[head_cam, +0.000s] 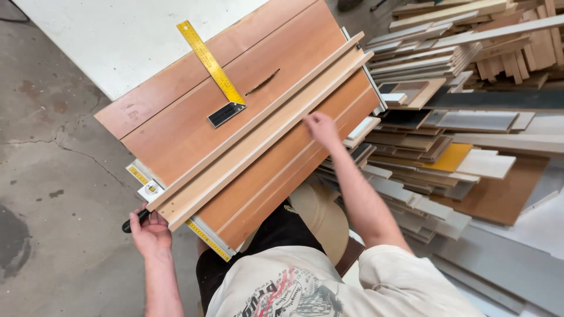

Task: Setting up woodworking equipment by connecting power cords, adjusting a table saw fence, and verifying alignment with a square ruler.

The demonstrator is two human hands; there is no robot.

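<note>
Reddish-brown wooden sled panel [235, 123] carries a yellow steel try square [214, 73]; right hand [322, 128] presses fingers together steadying its pale fence [264, 132], left hand [150, 230] apparently clamped on a black handle [134, 221].

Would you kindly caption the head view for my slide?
Left hand grips a black handle; right hand rests on a wooden sled.

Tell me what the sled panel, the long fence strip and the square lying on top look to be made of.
Sled panel: reddish-brown sheet, smooth and matte, probably laminated or veneered board; faint grain shows.
Fence strip: pale bare wood, unfinished-looking, with straight grain lines.
Square: yellow painted blade, likely metal, with a dark stock, metal or plastic; cannot tell which.
The left hand grips a black handle, seemingly plastic or rubber.
</note>
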